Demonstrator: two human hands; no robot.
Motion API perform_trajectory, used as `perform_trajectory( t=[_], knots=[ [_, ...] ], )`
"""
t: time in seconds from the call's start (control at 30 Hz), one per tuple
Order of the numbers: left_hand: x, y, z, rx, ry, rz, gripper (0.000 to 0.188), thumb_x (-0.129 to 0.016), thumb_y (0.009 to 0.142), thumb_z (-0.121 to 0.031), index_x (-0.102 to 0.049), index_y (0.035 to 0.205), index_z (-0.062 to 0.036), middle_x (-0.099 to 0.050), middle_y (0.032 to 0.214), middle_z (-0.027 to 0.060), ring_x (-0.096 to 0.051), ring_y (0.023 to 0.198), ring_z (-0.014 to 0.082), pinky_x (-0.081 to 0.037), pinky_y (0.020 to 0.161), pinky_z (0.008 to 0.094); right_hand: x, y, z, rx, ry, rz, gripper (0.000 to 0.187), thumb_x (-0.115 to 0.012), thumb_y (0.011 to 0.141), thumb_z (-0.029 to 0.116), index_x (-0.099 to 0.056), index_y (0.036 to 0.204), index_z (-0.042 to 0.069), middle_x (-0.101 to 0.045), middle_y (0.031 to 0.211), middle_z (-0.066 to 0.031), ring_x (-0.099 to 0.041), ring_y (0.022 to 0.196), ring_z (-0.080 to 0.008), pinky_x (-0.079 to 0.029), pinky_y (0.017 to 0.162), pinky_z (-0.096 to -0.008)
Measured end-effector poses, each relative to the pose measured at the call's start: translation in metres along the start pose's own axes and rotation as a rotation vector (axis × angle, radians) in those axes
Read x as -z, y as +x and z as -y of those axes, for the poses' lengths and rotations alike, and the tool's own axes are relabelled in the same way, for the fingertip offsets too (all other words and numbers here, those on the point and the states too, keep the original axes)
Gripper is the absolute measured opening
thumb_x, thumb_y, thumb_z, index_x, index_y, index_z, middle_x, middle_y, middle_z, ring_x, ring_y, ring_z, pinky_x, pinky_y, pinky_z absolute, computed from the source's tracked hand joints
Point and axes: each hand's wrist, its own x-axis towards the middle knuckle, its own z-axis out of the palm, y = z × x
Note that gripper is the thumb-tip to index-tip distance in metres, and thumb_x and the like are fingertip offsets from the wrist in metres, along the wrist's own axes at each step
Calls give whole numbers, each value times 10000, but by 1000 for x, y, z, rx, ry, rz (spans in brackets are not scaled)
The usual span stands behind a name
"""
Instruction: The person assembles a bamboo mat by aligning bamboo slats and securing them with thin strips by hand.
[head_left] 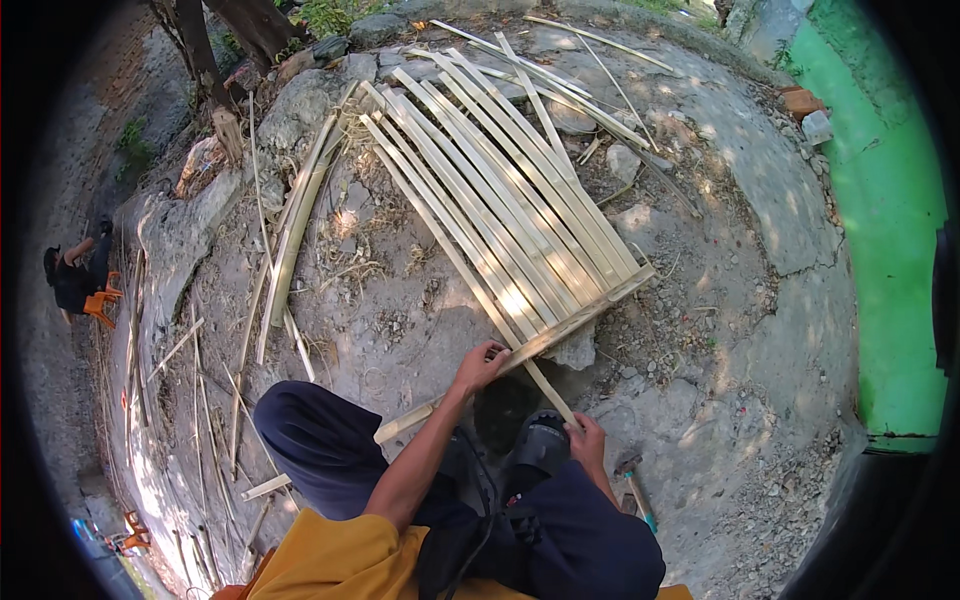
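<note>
Bamboo slats (500, 190) on cross strip (520, 350), hammer (635, 490), rubble beside

About a dozen bamboo slats (500, 190), one crosswise strip (560, 328), two hands (480, 366)

I see hard daylight with dappled leaf shade across the ground (700, 300); glare whitens the bamboo slats (500, 200) near centre. Fisheye bending curves edges, black vignette rings the frame, and the green wall (890, 250) at three o'clock is oversaturated.
</note>
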Motion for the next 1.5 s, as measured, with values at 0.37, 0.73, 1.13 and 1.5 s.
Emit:
perform_trajectory(
  t=[0.37,0.73,1.13,1.5],
  knots=[
    [-4,38,1,121,-536,-50,380,-657,983,-274,-571,1236,-5,-656,990,123,-679,733,179,-588,648,311,-9,36,5,16,2,-1,255,-736,832,97,-708,1054,-27,-723,970,-186,-709,880,-299,-535,798,-386],
    [15,82,3,87,-545,-284,248,-673,968,-148,-584,1114,33,-608,924,106,-676,662,185,-596,561,318,-41,78,50,88,25,-27,245,-760,843,146,-719,1049,18,-732,947,-166,-714,872,-332,-548,782,-406],
    [9,94,3,130,-578,-350,117,-630,954,-63,-611,1006,40,-659,866,115,-677,688,192,-604,590,323,-22,45,17,-158,191,25,202,-727,917,175,-720,1014,-3,-717,771,-81,-672,699,-146,-518,661,-315],
    [10,90,-2,142,-591,-339,95,-590,946,-64,-556,993,11,-613,887,106,-657,688,193,-594,580,336,-29,43,13,-184,175,-45,250,-738,914,211,-738,1070,15,-734,833,-91,-685,761,-167,-528,718,-330]
  ],
)
